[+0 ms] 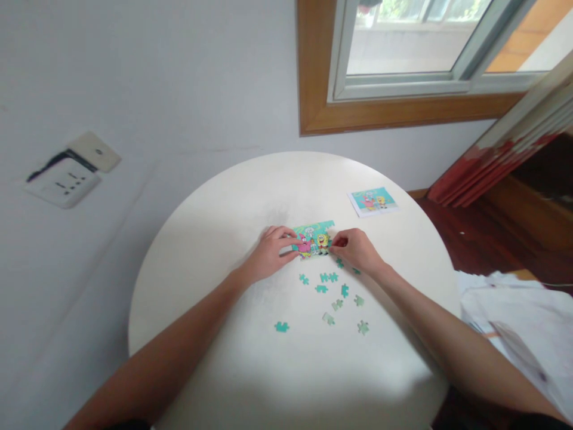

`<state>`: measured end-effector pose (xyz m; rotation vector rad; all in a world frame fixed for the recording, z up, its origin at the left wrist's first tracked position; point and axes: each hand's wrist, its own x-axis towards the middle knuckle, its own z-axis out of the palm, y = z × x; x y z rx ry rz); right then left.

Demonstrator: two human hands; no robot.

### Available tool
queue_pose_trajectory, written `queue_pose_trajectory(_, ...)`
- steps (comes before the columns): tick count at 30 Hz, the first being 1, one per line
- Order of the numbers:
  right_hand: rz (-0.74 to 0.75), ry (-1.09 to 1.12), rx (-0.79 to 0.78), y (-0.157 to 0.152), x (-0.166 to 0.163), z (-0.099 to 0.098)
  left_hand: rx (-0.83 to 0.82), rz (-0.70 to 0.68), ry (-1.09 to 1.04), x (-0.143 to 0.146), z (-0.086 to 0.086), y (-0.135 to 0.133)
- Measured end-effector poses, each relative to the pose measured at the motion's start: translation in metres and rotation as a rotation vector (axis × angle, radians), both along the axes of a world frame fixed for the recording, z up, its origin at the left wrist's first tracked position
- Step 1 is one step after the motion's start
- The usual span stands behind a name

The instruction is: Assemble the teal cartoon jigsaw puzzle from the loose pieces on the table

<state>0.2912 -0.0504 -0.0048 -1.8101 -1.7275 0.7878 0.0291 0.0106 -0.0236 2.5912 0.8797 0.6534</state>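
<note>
A partly joined cartoon jigsaw puzzle (311, 242) lies flat on the white round table (201, 239), with a pink figure and a yellow square figure on a teal ground. Resting on its left edge is my left hand (272, 248), fingers stretched and apart. At the puzzle's right edge my right hand (353, 246) is closed in a pinch on a puzzle piece, mostly hidden by the fingertips. Several loose teal pieces (321, 289) and pale green pieces (329, 319) are scattered on the near side. One teal piece (282, 326) lies apart, nearer to me.
A picture card (375, 201) with the same cartoon scene lies at the table's back right. Behind the table are a white wall with a socket (65, 181) and a wood-framed window (313, 113). White bags or papers (514, 322) sit to the right, below a red-and-white curtain (483, 161).
</note>
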Motion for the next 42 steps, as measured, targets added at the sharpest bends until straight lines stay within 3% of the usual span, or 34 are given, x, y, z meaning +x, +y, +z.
queue_pose_trajectory(7, 0.092, -0.044, 0.209, -0.002, 0.016, 0.007, 0.008, -0.001, 0.000, 0.000, 0.000, 0.001)
queue_pose_trajectory(13, 0.260, -0.199, 0.160, -0.012, 0.014, 0.009, -0.003, 0.005, -0.001, 0.001, 0.002, 0.000)
queue_pose_trajectory(24, 0.245, -0.280, 0.170, -0.012, 0.015, 0.011, 0.003, -0.003, 0.006, 0.000, -0.002, 0.002)
queue_pose_trajectory(36, 0.380, -0.240, 0.185, -0.019, 0.002, 0.014, 0.010, -0.005, -0.006, 0.000, -0.001, 0.003)
queue_pose_trajectory(42, 0.282, -0.092, 0.241, -0.026, 0.005, 0.032, 0.003, -0.018, -0.013, 0.001, 0.001, 0.004)
